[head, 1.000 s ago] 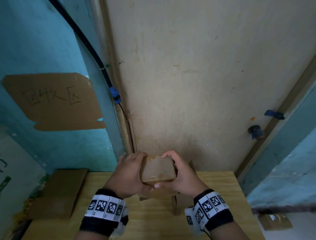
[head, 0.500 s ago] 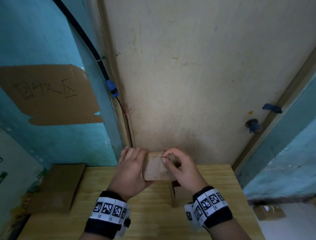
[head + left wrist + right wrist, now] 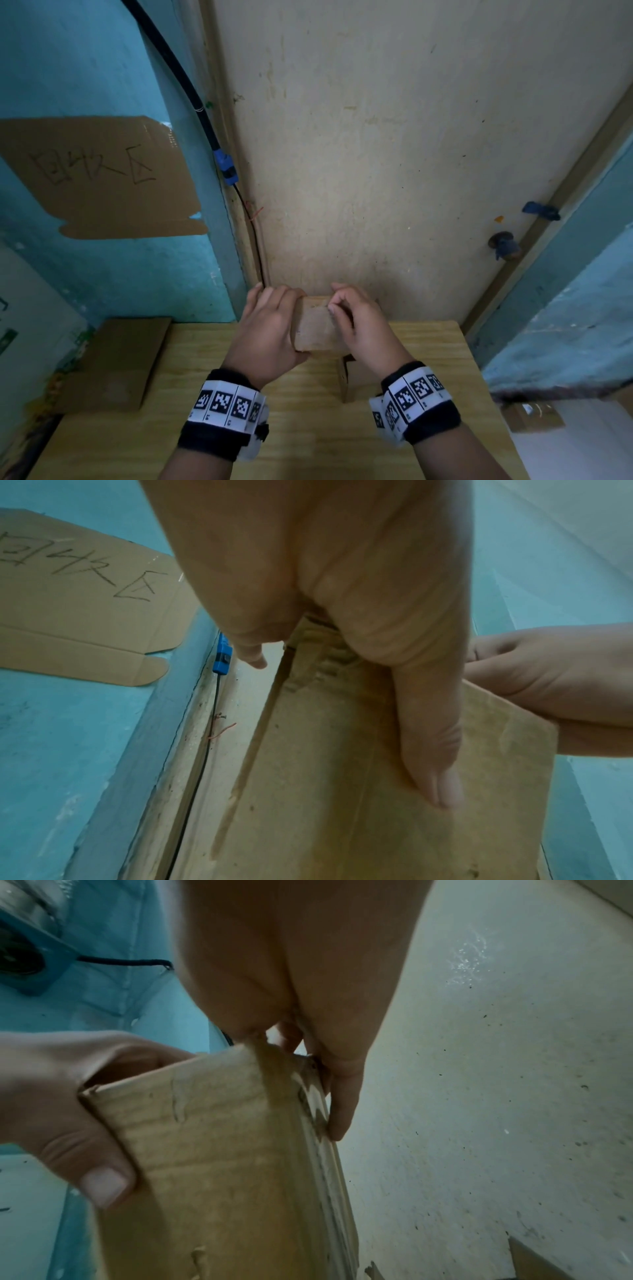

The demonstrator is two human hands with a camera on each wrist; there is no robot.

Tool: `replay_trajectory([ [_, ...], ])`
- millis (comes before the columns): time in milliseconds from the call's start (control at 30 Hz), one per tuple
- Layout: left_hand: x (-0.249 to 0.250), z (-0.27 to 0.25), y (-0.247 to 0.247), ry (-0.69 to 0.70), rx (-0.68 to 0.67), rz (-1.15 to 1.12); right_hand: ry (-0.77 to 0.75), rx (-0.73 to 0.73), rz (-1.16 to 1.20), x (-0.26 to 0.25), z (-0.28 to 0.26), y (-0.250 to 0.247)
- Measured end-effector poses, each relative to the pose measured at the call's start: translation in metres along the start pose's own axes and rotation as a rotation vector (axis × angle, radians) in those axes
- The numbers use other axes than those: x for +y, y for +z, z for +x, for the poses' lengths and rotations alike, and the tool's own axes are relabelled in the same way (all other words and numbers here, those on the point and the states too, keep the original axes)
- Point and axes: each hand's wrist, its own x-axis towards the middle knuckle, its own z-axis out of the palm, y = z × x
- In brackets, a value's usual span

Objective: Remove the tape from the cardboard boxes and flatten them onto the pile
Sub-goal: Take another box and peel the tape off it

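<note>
While flattened cardboard (image 3: pixel 116 363) lies at the table's (image 3: pixel 308 442) left edge, the left hand (image 3: pixel 270 329) grips the small box (image 3: pixel 317 329) held above the table, thumb flat along its side in the wrist view. Right hand (image 3: pixel 359 325) pinches at the box's top; its wrist view shows tape (image 3: pixel 274 1080) at that corner.

A cream, stained door panel (image 3: pixel 394 154) is filling the middle of the view, with teal-painted walls (image 3: pixel 78 54) flanking it — a black cable (image 3: pixel 178 78) is running down the left frame to a blue clip (image 3: pixel 225 168). Below, a pale wooden table (image 3: pixel 308 438) is sitting against the door, dimly lit.
</note>
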Motion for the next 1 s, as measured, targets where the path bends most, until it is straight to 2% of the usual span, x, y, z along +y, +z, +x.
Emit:
replay_trajectory([
  [167,0.003,-0.004,0.006,-0.032,-0.017,-0.043,-0.007,-0.021,-0.045,0.003,-0.004,0.005],
  [267,0.002,-0.007,0.008,-0.048,-0.036,-0.103,0.000,-0.067,0.022,0.003,-0.006,0.000],
  [533,0.000,-0.017,0.007,-0.087,-0.005,-0.094,0.023,-0.035,0.172,0.000,-0.011,-0.004],
  [867,0.004,-0.026,0.015,-0.085,-0.032,-0.081,0.018,-0.073,-0.098,-0.004,-0.018,0.011],
  [1000,0.003,-0.025,0.013,-0.093,-0.031,-0.096,0.003,-0.052,-0.072,-0.004,-0.018,0.009],
])
